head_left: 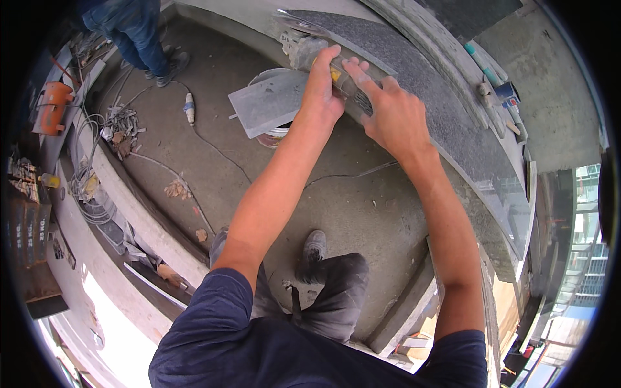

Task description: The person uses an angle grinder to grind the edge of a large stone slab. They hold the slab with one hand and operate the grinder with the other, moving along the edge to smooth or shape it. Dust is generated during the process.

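Both my arms reach forward to an angle grinder (306,52) with a dusty grey head and a yellow patch on its body. Near its head my left hand (322,87) is closed round the tool, thumb up. My right hand (396,113) grips the rear of the body, though the palm side is hidden. The grinder's head and guard lie at the edge of a dark grey, speckled stone slab (446,107); whether the disc touches the stone I cannot tell. Below my left hand, a flat grey sheet (268,100) lies across a bucket (272,138).
Cables run over the concrete floor (362,220), one with a white-and-blue connector (189,108). Rubble (121,129) lies by the left kerb (139,226). An orange tool case (57,108) sits farther left. Another person in jeans (132,35) stands at the far left. A teal tube (482,64) rests beyond the slab.
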`<state>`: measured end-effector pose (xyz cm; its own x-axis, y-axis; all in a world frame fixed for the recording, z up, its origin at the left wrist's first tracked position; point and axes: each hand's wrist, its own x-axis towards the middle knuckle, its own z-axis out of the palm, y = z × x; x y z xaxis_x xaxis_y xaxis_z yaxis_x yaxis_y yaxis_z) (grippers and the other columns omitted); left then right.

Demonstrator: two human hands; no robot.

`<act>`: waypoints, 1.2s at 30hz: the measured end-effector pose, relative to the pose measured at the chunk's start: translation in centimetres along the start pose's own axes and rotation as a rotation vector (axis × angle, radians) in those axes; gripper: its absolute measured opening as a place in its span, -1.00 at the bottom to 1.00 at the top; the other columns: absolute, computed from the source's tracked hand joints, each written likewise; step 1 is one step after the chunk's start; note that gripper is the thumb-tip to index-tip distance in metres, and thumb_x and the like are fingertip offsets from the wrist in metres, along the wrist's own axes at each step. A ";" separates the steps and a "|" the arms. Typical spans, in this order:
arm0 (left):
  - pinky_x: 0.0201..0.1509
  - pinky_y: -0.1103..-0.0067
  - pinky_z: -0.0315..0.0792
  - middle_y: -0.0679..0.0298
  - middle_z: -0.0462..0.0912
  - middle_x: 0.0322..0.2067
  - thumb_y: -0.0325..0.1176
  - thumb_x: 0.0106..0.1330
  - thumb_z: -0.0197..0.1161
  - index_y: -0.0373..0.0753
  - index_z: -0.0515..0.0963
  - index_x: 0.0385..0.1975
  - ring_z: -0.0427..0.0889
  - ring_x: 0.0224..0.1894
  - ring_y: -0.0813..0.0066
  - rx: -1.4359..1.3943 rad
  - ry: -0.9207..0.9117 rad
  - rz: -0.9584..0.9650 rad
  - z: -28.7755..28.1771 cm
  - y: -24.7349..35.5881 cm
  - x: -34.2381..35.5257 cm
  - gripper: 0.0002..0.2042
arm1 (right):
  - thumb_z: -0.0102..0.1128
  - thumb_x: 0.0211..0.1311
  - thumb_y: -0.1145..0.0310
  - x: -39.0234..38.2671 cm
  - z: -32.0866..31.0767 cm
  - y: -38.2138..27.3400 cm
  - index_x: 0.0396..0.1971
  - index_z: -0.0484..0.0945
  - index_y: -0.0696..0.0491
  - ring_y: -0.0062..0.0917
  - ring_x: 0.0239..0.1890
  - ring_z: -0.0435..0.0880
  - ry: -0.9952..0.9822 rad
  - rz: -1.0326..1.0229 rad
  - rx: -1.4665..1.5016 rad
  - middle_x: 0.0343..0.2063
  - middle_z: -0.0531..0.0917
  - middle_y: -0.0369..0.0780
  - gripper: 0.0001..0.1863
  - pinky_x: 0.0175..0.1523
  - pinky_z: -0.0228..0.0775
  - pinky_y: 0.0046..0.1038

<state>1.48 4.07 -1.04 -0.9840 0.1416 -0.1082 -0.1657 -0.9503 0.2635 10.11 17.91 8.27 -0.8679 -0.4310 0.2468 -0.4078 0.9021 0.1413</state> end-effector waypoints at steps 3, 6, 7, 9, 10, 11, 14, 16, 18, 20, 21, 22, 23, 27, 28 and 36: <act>0.32 0.12 0.73 0.05 0.72 0.04 -0.12 0.48 0.50 -0.20 0.40 0.33 0.84 0.14 0.00 0.014 -0.016 -0.009 0.0 0.4 0.0 -0.43 | 0.62 0.15 0.45 0.2 -0.2 -0.3 0.72 0.38 -0.51 -0.06 -0.14 0.92 0.003 0.001 0.002 -0.07 0.78 -0.04 0.11 -0.12 0.83 -0.08; 0.35 0.13 0.71 0.03 0.72 0.09 -0.09 0.54 0.48 -0.22 0.42 0.34 0.82 0.19 0.04 0.040 -0.041 0.002 0.2 0.9 -1.5 -0.44 | 0.62 0.14 0.42 -0.8 -0.4 -1.0 0.73 0.37 -0.43 -0.07 -0.13 0.92 0.015 0.046 0.027 -0.11 0.77 -0.06 0.11 -0.13 0.81 -0.08; 0.37 0.14 0.70 0.02 0.72 0.11 -0.07 0.57 0.48 -0.24 0.42 0.34 0.81 0.20 0.05 0.049 -0.043 0.033 -0.1 0.9 -2.8 -0.45 | 0.63 0.13 0.40 -1.5 -0.3 -1.6 0.73 0.36 -0.39 -0.06 -0.12 0.91 0.042 0.059 0.074 -0.12 0.76 -0.06 0.11 -0.12 0.80 -0.06; 0.39 0.14 0.69 0.00 0.73 0.16 -0.05 0.62 0.46 -0.25 0.44 0.35 0.79 0.24 0.07 0.030 -0.033 0.041 -1.4 1.2 -6.5 -0.46 | 0.63 0.10 0.38 -3.6 0.4 -3.3 0.73 0.37 -0.30 -0.05 -0.10 0.90 0.056 0.120 0.219 -0.12 0.77 -0.07 0.11 -0.07 0.78 -0.05; 0.41 0.15 0.68 -0.01 0.73 0.18 -0.04 0.64 0.46 -0.26 0.45 0.35 0.78 0.26 0.08 0.003 -0.026 0.017 -2.5 1.4 -8.9 -0.47 | 0.62 0.07 0.37 -5.1 1.1 -4.6 0.72 0.39 -0.25 -0.04 -0.09 0.88 0.046 0.170 0.312 -0.11 0.78 -0.06 0.11 -0.03 0.76 -0.04; 0.42 0.15 0.67 -0.02 0.73 0.19 -0.03 0.66 0.45 -0.26 0.46 0.35 0.77 0.28 0.09 -0.044 -0.079 0.007 -3.5 1.6 -10.9 -0.47 | 0.61 0.04 0.36 -6.5 1.8 -5.9 0.71 0.41 -0.20 -0.03 -0.08 0.87 0.064 0.205 0.415 -0.10 0.79 -0.06 0.11 0.01 0.75 -0.04; 0.43 0.17 0.68 -0.08 0.80 0.17 0.00 0.68 0.41 -0.38 0.57 0.29 0.82 0.25 0.07 0.188 0.155 0.049 -7.3 2.2 -15.7 -0.47 | 0.55 0.03 0.35 -10.3 5.1 -11.2 0.67 0.42 0.01 0.06 0.09 0.86 -0.043 0.379 0.667 0.09 0.83 0.05 0.06 0.21 0.72 -0.04; 0.38 0.20 0.73 -0.11 0.81 0.14 -0.06 0.65 0.45 -0.43 0.58 0.31 0.84 0.22 0.10 0.321 0.270 0.062 -10.3 2.6 -18.0 -0.47 | 0.53 0.06 0.33 -12.6 7.5 -14.9 0.62 0.44 0.13 0.09 0.18 0.85 -0.091 0.478 0.809 0.15 0.83 0.12 0.00 0.30 0.69 -0.06; 0.34 0.23 0.75 -0.12 0.81 0.14 -0.15 0.59 0.50 -0.48 0.59 0.29 0.86 0.19 0.12 0.421 0.316 0.053 -13.3 2.9 -19.6 -0.48 | 0.52 0.10 0.32 -14.7 9.4 -17.8 0.58 0.45 0.19 0.09 0.21 0.86 -0.166 0.586 0.928 0.14 0.84 0.15 -0.05 0.33 0.68 -0.08; 0.31 0.26 0.75 -0.12 0.82 0.14 -0.22 0.53 0.54 -0.51 0.60 0.28 0.86 0.17 0.13 0.494 0.372 0.029 -16.0 2.5 -20.6 -0.48 | 0.51 0.13 0.30 -16.8 11.0 -20.6 0.55 0.46 0.21 0.08 0.20 0.87 -0.241 0.690 1.039 0.09 0.85 0.16 -0.08 0.32 0.68 -0.09; 0.30 0.28 0.74 -0.12 0.82 0.14 -0.25 0.50 0.56 -0.52 0.60 0.27 0.86 0.17 0.13 0.514 0.395 0.015 -17.1 2.2 -20.8 -0.47 | 0.52 0.16 0.28 -17.5 11.6 -21.4 0.54 0.45 0.22 0.05 0.17 0.88 -0.250 0.713 1.053 0.07 0.85 0.16 -0.09 0.30 0.68 -0.11; 0.28 0.30 0.74 -0.11 0.82 0.14 -0.27 0.47 0.58 -0.54 0.60 0.27 0.86 0.17 0.13 0.532 0.418 -0.001 -18.1 1.8 -21.0 -0.46 | 0.53 0.16 0.27 -18.0 12.3 -21.8 0.54 0.44 0.23 0.04 0.17 0.89 -0.235 0.713 1.072 0.07 0.85 0.17 -0.08 0.29 0.68 -0.12; 0.27 0.32 0.73 -0.11 0.82 0.14 -0.27 0.46 0.58 -0.55 0.60 0.28 0.86 0.18 0.14 0.547 0.424 -0.013 -19.1 1.5 -21.4 -0.45 | 0.54 0.17 0.26 -18.7 13.0 -22.2 0.54 0.44 0.24 0.03 0.16 0.89 -0.251 0.728 1.092 0.07 0.85 0.18 -0.08 0.28 0.68 -0.12; 0.21 0.38 0.68 -0.14 0.82 0.17 -0.28 0.44 0.60 -0.57 0.58 0.32 0.86 0.22 0.13 0.616 0.419 -0.055 -21.7 0.8 -22.5 -0.40 | 0.60 0.16 0.22 -21.5 14.9 -24.0 0.45 0.47 0.28 -0.04 0.05 0.91 -0.200 0.776 1.148 -0.01 0.85 0.11 -0.12 0.21 0.70 -0.16; 0.20 0.39 0.68 -0.15 0.82 0.18 -0.28 0.43 0.60 -0.57 0.58 0.32 0.86 0.23 0.13 0.641 0.422 -0.082 -22.1 0.8 -22.9 -0.40 | 0.60 0.18 0.24 -22.0 15.4 -24.2 0.40 0.49 0.28 -0.09 0.00 0.90 -0.254 0.792 1.163 -0.04 0.84 0.05 -0.18 0.16 0.70 -0.17; 0.35 0.17 0.65 -0.20 0.79 0.26 -0.02 0.58 0.43 -0.60 0.63 0.33 0.83 0.31 0.00 0.753 0.242 -0.314 -22.1 1.8 -24.6 -0.34 | 0.49 0.25 0.57 -24.1 18.7 -24.1 0.14 0.54 0.14 -0.45 -0.25 0.79 -0.453 0.952 2.282 -0.20 0.74 -0.20 -0.53 -0.20 0.63 -0.31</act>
<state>26.86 -7.23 -19.13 -0.8584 0.2230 -0.4621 -0.5121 -0.4265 0.7455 35.57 6.95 -19.02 -0.7681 -0.3438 -0.5402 0.6399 -0.4447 -0.6268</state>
